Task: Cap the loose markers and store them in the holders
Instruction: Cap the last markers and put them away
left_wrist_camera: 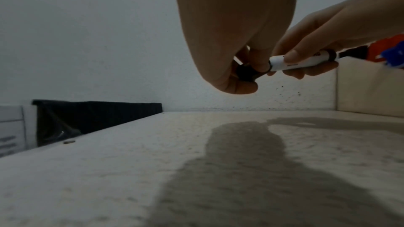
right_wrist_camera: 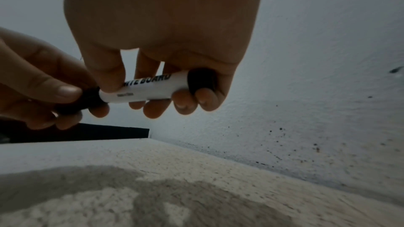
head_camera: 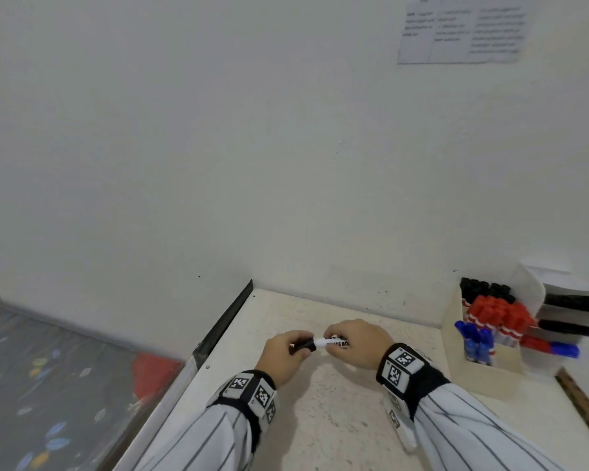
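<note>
Head view: both hands held above the speckled off-white tabletop [head_camera: 320, 419], well short of the holders. Left hand [head_camera: 283, 355] curls round a black plastic cap [head_camera: 305, 345]; right hand [head_camera: 354, 341] wraps the white-barrelled whiteboard marker [head_camera: 332, 342]. Cap sits at the barrel's end, apparently seating, though whether it is fully home cannot be judged. Judged progress: late. The cream cardboard holder box [head_camera: 483, 375] at the right already stands packed with black-, red- and blue-capped markers upright; the white holder [head_camera: 531, 294] beside it carries black, red and blue markers lying on their sides. No other loose marker shows on the surface; this one is not yet stored. Left wrist view: left fingers [left_wrist_camera: 238, 82] closed about the cap [left_wrist_camera: 244, 73], barrel [left_wrist_camera: 301, 61] running off to the right hand [left_wrist_camera: 317, 40]. Right wrist view: right fingers [right_wrist_camera: 186, 104] and thumb clamp the barrel [right_wrist_camera: 144, 89], printed lettering facing up, dark butt end towards the palm; left hand [right_wrist_camera: 39, 78] pinches the cap [right_wrist_camera: 85, 101] against the barrel's mouth.
</note>
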